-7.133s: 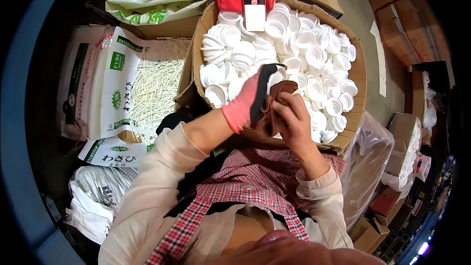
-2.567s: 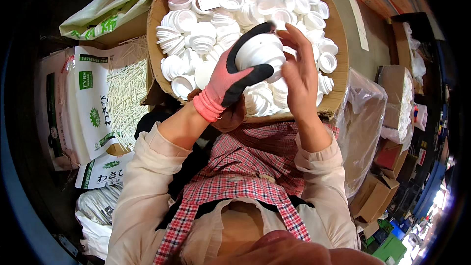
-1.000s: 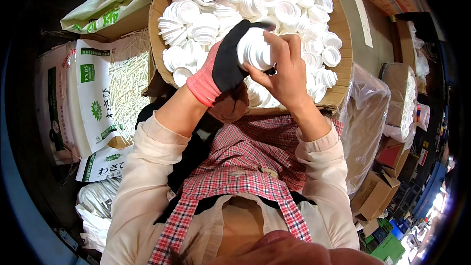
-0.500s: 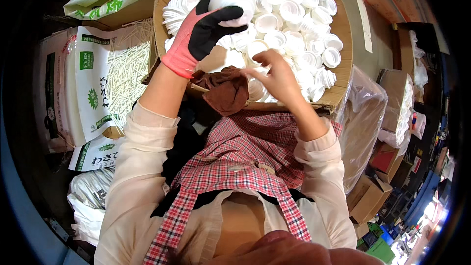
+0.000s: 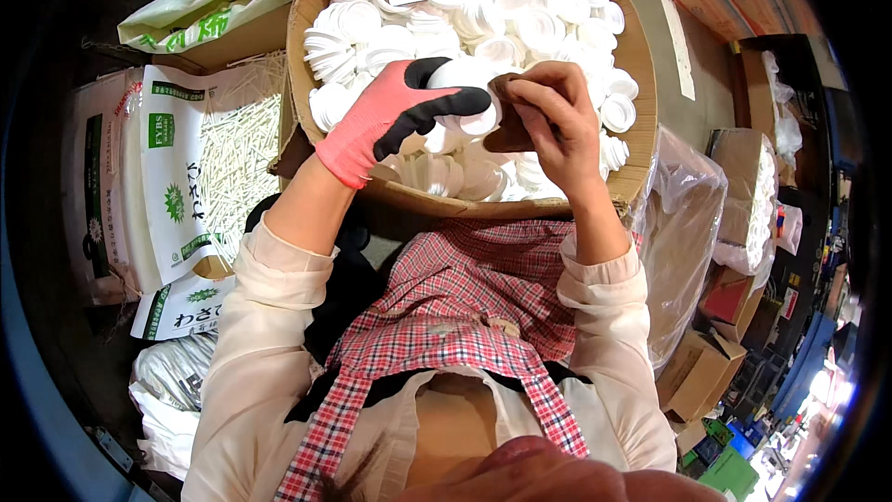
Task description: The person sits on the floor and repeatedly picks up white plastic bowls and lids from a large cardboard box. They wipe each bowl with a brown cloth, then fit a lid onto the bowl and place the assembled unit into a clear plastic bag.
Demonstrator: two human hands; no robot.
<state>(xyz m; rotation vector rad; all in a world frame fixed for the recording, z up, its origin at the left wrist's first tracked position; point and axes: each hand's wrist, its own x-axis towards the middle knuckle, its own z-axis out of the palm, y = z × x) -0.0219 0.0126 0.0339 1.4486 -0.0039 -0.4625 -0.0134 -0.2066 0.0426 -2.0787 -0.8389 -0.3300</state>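
Left hand [image 5: 395,116] wears a pink glove with black fingertips; fingers curled closed in a grip, palm turned rightward; forearm bare below a pushed-up cream sleeve. Right hand [image 5: 557,116] bare, fingers bent in a pinch toward the left hand; both forearms raised from the lower edge, hands nearly meeting.

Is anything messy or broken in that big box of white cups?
Nothing looks broken. The white cups lie jumbled every way in the cardboard box, some stacked, some tipped. The one odd thing: only the left hand wears a glove; the right hand, holding a brown cloth, is bare.
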